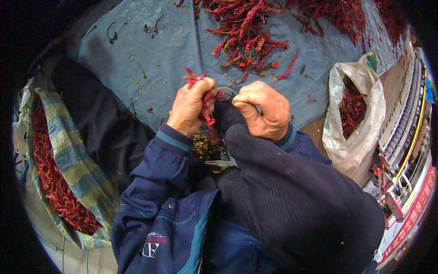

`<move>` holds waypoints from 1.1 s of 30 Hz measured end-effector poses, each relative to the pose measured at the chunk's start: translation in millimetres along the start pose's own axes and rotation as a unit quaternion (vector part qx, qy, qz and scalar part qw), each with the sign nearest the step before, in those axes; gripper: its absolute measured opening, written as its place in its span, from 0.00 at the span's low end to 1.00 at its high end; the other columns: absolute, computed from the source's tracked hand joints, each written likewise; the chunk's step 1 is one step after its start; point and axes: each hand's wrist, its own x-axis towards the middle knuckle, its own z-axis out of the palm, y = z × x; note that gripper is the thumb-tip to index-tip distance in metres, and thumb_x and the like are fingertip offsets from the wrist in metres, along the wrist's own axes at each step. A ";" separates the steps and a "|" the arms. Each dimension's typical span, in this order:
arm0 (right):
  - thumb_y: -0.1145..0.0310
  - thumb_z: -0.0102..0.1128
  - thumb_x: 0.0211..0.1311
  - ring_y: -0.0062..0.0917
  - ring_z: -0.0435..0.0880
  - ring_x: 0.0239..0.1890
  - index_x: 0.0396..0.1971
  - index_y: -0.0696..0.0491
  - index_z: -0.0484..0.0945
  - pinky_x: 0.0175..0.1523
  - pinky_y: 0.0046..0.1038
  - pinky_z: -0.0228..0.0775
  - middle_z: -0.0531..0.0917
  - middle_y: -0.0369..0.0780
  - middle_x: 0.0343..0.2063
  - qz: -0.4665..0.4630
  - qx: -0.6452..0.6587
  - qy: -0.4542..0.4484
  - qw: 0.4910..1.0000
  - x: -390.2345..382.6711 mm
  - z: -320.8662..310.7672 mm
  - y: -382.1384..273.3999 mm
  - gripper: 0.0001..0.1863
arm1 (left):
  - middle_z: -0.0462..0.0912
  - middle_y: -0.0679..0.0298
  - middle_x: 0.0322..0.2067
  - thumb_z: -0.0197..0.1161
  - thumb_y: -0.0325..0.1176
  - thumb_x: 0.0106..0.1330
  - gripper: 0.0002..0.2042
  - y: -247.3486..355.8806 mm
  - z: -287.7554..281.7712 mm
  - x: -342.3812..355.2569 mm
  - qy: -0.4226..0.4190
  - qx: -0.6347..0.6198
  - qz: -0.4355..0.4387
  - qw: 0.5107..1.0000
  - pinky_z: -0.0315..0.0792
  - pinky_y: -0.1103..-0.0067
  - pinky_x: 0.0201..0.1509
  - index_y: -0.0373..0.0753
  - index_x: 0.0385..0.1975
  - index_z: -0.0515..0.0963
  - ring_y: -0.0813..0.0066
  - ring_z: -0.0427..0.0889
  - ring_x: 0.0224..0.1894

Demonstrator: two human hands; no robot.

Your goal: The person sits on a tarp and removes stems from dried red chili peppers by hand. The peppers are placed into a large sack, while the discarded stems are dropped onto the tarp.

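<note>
Two hands work close together over the person's lap: the left hand [188, 108] grasps a small bunch of red peppers [208, 118], ends poking out above and below its fingers, while the right hand [268, 110], just beside it, is clenched with thumb against forefinger; whether a stem is pinched there, one cannot tell. The step in hand seems to be picking over this bunch, perhaps nipping off stems; the next move probably calls for the left fingers to keep their hold lightly while the right ones reach for another pepper end. The bunch holds several peppers, too overlapped to count. Beyond lie two heaps on one blue sheet [169, 57], a nearer heap [244, 27] and a farther heap [340, 18], with one pepper [288, 65] lying apart at the nearer one's right. Two sacks hold more: one striped sack [73, 148] at left, one white sack [358, 157] at right.
</note>
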 end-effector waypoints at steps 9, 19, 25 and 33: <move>0.69 0.67 0.59 0.32 0.82 0.26 0.26 0.56 0.80 0.33 0.31 0.73 0.81 0.41 0.22 0.219 0.013 -0.221 0.950 -36.1 -3.8 31.2 0.07 | 0.75 0.73 0.32 0.55 0.42 0.77 0.09 8.5 -21.0 -8.3 -0.167 -0.250 -0.022 0.953 0.66 0.83 0.27 0.44 0.44 0.73 0.80 0.71 0.31; 0.68 0.67 0.60 0.40 0.84 0.36 0.34 0.55 0.82 0.41 0.36 0.77 0.84 0.43 0.32 0.190 -0.188 -0.054 0.962 -18.1 -24.9 56.3 0.07 | 0.63 0.77 0.24 0.56 0.43 0.76 0.08 8.7 -24.9 -12.8 -0.068 -0.179 -0.004 0.981 0.64 0.85 0.27 0.49 0.36 0.70 0.87 0.64 0.26; 0.59 0.70 0.59 0.32 0.86 0.28 0.30 0.57 0.84 0.35 0.31 0.75 0.85 0.44 0.23 0.298 -0.328 -0.076 0.893 23.1 -14.7 85.8 0.14 | 0.60 0.77 0.23 0.62 0.45 0.72 0.15 3.7 -19.4 -14.6 -0.049 -0.086 0.005 0.995 0.58 0.86 0.21 0.51 0.28 0.64 0.87 0.59 0.22; 0.59 0.67 0.64 0.19 0.71 0.21 0.22 0.57 0.77 0.28 0.29 0.63 0.72 0.35 0.16 0.398 -0.014 -0.025 0.917 7.2 -23.3 70.1 0.18 | 0.70 0.74 0.26 0.63 0.39 0.71 0.06 5.1 -5.1 -14.4 -0.030 0.046 0.037 0.998 0.62 0.83 0.21 0.46 0.38 0.75 0.84 0.68 0.22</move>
